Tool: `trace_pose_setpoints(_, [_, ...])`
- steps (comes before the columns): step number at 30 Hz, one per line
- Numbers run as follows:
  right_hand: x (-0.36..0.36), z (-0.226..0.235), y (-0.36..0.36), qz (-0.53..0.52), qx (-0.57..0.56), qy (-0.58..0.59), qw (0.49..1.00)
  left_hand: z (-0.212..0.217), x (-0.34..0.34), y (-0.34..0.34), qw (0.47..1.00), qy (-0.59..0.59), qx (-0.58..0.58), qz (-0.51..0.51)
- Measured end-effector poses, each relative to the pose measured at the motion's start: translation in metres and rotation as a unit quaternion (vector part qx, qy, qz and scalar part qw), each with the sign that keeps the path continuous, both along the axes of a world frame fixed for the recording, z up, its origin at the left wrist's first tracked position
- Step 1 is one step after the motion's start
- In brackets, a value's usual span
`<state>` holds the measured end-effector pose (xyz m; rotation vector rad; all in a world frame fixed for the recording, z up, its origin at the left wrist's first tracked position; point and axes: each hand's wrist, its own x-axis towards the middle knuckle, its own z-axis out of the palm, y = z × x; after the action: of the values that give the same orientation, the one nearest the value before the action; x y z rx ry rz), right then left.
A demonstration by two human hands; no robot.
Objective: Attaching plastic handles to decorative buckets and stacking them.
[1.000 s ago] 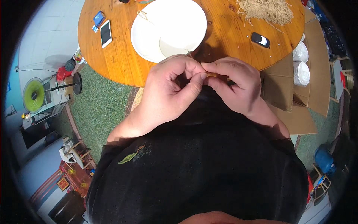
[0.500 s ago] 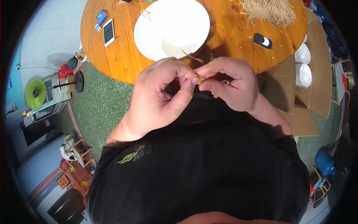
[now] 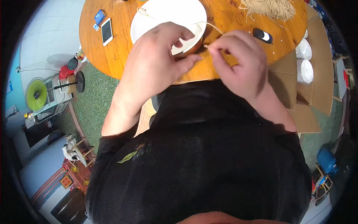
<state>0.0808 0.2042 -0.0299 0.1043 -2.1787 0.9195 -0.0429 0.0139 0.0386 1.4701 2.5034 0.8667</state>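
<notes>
We see L hand (image 3: pixel 156 59) curled over near rim of white bowl (image 3: pixel 149 18), gripping it. R hand (image 3: pixel 238 63) pinches a thin pale strand (image 3: pixel 212 26) at fingertips, just beside the bowl, near the table's front edge. Round wooden table (image 3: pixel 112 56) has bare wood on its left w/ a phone (image 3: pixel 107 31); strand pile (image 3: pixel 268 7) at far right. Cardboard boxes (image 3: pixel 317 93) crowd the right side; green floor (image 3: pixel 93 108) open on the left.
</notes>
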Motion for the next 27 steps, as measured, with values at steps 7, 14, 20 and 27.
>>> trace_pose_setpoints(7, [-0.008,-0.033,-0.018,-0.013,-0.12,-0.015,0.993,-0.01,-0.002,0.007,0.997,-0.07,-0.038,0.017])
trace_pose_setpoints(14, [-0.011,-0.039,-0.026,-0.009,-0.141,0.026,0.99,-0.013,-0.003,0.011,0.996,-0.074,-0.041,0.013])
trace_pose_setpoints(20, [-0.014,-0.043,-0.027,-0.012,-0.153,0.029,0.988,-0.014,-0.004,0.01,0.996,-0.073,-0.041,0.016])
trace_pose_setpoints(27, [-0.015,-0.042,-0.031,-0.016,-0.167,0.031,0.985,-0.013,-0.004,0.011,0.995,-0.084,-0.045,0.022])
